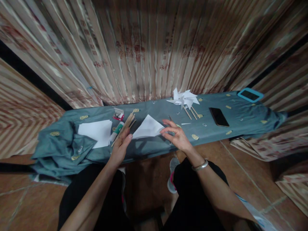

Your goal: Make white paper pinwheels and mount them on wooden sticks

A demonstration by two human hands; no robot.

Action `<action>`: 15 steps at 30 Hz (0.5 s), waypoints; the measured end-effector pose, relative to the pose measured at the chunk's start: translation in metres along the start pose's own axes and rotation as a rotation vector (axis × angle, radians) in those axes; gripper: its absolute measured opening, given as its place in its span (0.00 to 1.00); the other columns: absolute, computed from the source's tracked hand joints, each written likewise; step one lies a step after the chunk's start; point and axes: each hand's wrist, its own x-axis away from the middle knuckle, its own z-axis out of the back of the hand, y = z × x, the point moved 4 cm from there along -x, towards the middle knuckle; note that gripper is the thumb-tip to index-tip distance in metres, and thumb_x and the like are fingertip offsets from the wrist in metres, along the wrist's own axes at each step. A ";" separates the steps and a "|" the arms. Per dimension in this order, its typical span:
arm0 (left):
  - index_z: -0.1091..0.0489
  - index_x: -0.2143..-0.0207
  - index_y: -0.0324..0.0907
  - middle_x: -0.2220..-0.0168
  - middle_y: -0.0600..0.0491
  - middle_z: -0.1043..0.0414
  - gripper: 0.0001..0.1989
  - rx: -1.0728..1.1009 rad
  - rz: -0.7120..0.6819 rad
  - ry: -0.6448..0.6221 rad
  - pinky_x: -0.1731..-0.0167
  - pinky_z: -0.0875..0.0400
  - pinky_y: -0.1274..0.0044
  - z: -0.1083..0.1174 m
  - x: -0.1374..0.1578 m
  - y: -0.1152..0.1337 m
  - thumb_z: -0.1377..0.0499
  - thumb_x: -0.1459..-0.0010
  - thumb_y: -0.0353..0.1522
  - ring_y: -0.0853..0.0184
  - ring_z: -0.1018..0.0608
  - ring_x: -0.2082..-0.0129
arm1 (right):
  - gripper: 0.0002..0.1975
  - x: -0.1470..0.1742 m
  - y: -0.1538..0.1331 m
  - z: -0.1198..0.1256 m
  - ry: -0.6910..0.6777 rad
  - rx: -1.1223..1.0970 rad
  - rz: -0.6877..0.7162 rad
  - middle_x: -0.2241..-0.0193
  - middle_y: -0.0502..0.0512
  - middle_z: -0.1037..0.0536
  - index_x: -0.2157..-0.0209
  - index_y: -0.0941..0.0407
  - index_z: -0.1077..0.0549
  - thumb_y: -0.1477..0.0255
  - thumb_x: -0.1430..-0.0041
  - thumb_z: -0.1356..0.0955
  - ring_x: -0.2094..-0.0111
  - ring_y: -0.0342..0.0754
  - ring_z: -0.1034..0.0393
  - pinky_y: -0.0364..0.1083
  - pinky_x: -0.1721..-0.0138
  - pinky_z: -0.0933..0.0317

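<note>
In the head view, a white folded paper triangle (148, 126) sits between the hands, over the middle of the table (243, 125) draped in grey-green cloth with yellow motifs. The right hand (166, 126) seems to pinch the paper's right corner between thumb and fingers. The left hand (122, 144) has its thumb beside the left corner; whether it grips anything, I cannot tell. A one-sided pull could skew the fold or crease the corner. The bundle of thin wooden sticks (128, 123) lies right by the left fingers, so a sideways sweep might scatter it, or roll the white-and-green glue tube (117, 129) just beyond. Farther back, a knock could spill the open red-and-white box of small metal pieces (118, 114). The near edge runs close below both wrists, so anything nudged toward the body could drop. The white paper pinwheels (184, 98) stand at the far edge, limiting reach straight back. To the right, the cloth before the black phone (218, 116) leaves the right hand more room; the white paper stack (97, 131) hems in the left.
</note>
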 end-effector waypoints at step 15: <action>0.23 0.76 0.36 0.78 0.51 0.23 0.19 0.391 0.410 -0.275 0.76 0.31 0.77 -0.066 -0.027 0.015 0.29 0.65 0.43 0.67 0.25 0.80 | 0.13 -0.004 0.027 0.036 0.161 0.147 -0.059 0.46 0.60 0.25 0.54 0.53 0.23 0.70 0.42 0.31 0.45 0.54 0.29 0.53 0.47 0.33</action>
